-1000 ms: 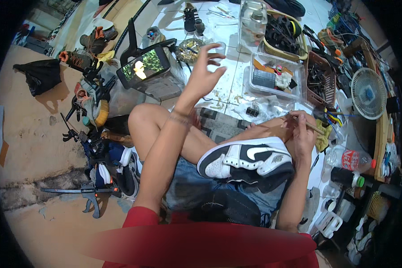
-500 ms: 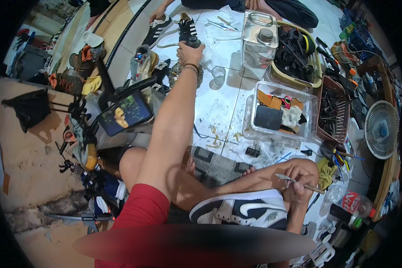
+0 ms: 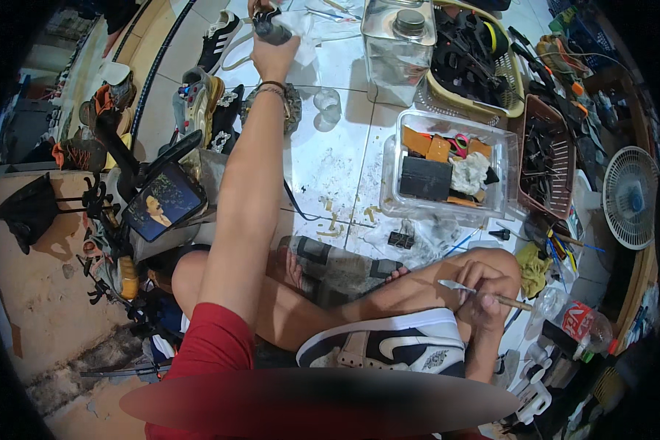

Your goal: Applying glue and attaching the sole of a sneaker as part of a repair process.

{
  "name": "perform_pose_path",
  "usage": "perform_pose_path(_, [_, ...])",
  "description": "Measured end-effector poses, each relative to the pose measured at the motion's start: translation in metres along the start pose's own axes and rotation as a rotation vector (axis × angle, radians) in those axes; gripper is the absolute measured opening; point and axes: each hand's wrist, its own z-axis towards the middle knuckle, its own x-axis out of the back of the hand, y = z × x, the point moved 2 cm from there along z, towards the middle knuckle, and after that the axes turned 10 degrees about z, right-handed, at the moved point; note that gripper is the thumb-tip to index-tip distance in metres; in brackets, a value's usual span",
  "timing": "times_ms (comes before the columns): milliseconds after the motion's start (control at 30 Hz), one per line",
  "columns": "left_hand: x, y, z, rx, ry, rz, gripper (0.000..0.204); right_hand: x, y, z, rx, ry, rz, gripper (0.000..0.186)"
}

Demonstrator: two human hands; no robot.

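Note:
My left hand (image 3: 275, 57), at the end of an outstretched arm, is closed around a small dark grey bottle (image 3: 273, 31) at the far side. Another person's fingers (image 3: 258, 6) are right beside the bottle; whether they touch it is unclear. Over my right knee, my right hand (image 3: 484, 290) grips a small knife with a pale pointed blade (image 3: 455, 284) and a wooden handle (image 3: 515, 302). A navy and white sneaker (image 3: 389, 343) lies sideways across my lap, its lower part hidden by a blur. A black shoe with white stripes (image 3: 218, 42) stands left of the bottle.
A glass (image 3: 328, 104) stands on the white tiles near a square metal-topped container (image 3: 397, 59). A clear tub (image 3: 447, 203) holds scraps and a black block. Baskets (image 3: 521, 81), a fan (image 3: 631, 198) and a plastic bottle (image 3: 579, 323) line the right. A phone (image 3: 165, 207) stands left.
My left hand has gone farther out and left with the bottle, up to the other person's fingers. The view has shifted slightly. My right hand still holds the knife at the knee.

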Motion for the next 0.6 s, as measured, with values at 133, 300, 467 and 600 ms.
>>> perform_pose_path(133, [0.044, 0.048, -0.026, -0.194, -0.191, -0.035, 0.063, 0.004, -0.003, -0.006, 0.017, -0.024, -0.049, 0.051])
perform_pose_path(300, [0.08, 0.063, -0.07, -0.239, -0.582, -0.002, 0.046, 0.005, -0.007, -0.01, 0.032, -0.076, -0.046, 0.051])
perform_pose_path(467, [0.06, 0.044, -0.103, -0.254, -0.506, 0.117, 0.055, 0.004, -0.009, -0.012, -0.054, -0.083, -0.019, 0.046])
perform_pose_path(600, [0.053, 0.036, -0.118, -0.215, -0.401, 0.06, 0.058, 0.007, -0.009, -0.017, -0.078, -0.058, 0.012, 0.047])
